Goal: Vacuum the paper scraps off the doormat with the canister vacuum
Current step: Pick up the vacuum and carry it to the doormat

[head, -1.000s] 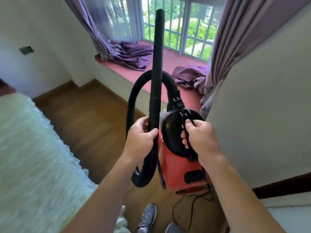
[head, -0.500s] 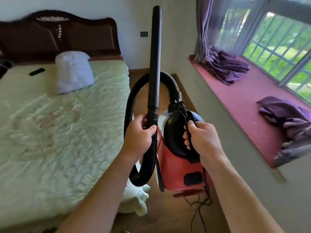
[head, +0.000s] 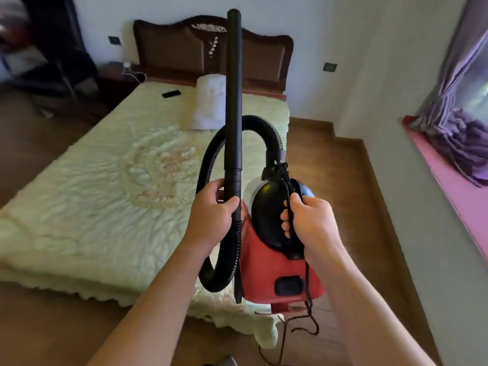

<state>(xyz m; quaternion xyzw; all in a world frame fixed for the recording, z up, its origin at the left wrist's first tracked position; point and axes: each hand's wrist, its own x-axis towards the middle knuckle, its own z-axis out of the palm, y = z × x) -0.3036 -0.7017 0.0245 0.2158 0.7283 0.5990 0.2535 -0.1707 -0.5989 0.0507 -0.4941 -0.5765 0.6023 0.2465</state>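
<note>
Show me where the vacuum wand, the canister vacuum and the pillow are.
wand (head: 234, 101): head view, mid-length of the straight black tube.
canister vacuum (head: 261, 260): head view, red side panel under the black cap.
pillow (head: 208, 101): head view, middle of its white face.

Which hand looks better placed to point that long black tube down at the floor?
Left, probably. The left hand grips the tube near its lower end, so it could tip it down; the right hand is occupied holding up the red canister.
</note>
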